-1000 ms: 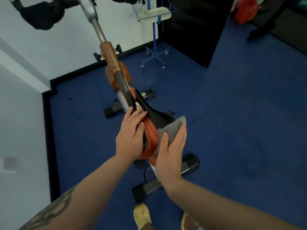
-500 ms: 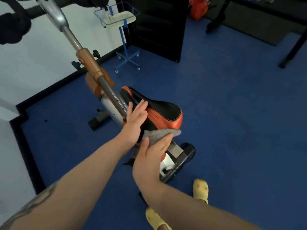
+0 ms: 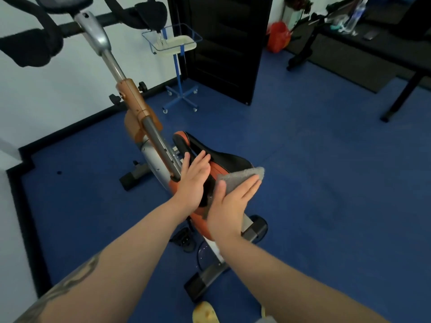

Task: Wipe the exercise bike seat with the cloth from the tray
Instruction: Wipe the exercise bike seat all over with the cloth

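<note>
Cloth (image 3: 241, 179) — flat under right hand (image 3: 229, 209), against seat (image 3: 229, 159)

The seat (image 3: 224, 159) is in the middle, with the left hand (image 3: 194, 180) on its left side, the right hand (image 3: 231, 206) pressing the cloth (image 3: 240, 178) on its near right side, and the tray (image 3: 175, 43) far behind.

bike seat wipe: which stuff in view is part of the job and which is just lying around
Part of the job:
- bike seat
- grey cloth, pressed on the seat by the right hand
- left hand, flat against the seat's side
- tray on its blue stand

Just lying about:
- red bag
- water bottle
- black bench
</note>
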Available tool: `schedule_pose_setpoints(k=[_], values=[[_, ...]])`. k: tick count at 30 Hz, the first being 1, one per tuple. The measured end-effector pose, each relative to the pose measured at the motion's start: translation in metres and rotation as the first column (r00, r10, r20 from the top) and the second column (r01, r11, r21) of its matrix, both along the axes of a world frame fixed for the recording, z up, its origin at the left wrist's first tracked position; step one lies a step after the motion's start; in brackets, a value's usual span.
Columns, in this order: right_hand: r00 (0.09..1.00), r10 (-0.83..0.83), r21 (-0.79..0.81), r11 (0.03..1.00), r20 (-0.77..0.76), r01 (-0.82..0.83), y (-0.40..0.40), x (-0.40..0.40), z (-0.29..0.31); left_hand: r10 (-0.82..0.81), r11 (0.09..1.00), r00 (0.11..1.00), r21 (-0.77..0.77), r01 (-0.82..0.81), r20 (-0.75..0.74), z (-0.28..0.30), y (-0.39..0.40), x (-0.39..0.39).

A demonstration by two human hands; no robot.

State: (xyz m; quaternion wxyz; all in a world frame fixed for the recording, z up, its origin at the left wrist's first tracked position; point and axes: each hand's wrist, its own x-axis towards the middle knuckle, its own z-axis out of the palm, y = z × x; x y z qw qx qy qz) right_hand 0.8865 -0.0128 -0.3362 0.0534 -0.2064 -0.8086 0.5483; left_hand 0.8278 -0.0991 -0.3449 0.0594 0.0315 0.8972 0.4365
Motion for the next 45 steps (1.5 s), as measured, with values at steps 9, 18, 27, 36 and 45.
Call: schedule_pose_setpoints(k=[9, 18, 27, 36, 45], values=[[0.919, 0.391, 0.532, 0.767, 0.055, -0.358, 0.054, -0.021, 0.0, 0.368, 0.925, 0.92, -0.05, -0.377, -0.135, 0.005, 0.028, 0.016], [0.688, 0.686, 0.636, 0.426, 0.236, -0.643, 0.09, -0.056, 0.001, 0.533, 0.831, 0.827, -0.074, -0.551, -0.177, 0.004, 0.038, 0.016], [0.448, 0.872, 0.633, 0.236, 0.196, -0.737, 0.105, -0.082, 0.014, 0.642, 0.746, 0.754, -0.116, -0.656, -0.139, 0.01, 0.056, 0.027], [0.4, 0.883, 0.619, 0.174, 0.247, -0.766, 0.116, -0.093, 0.05, 0.568, 0.792, 0.82, -0.225, -0.568, -0.069, 0.018, 0.061, 0.038], [0.366, 0.886, 0.612, 0.125, 0.285, -0.781, 0.139, -0.115, 0.075, 0.489, 0.826, 0.861, -0.245, -0.508, -0.138, 0.043, 0.065, 0.032]])
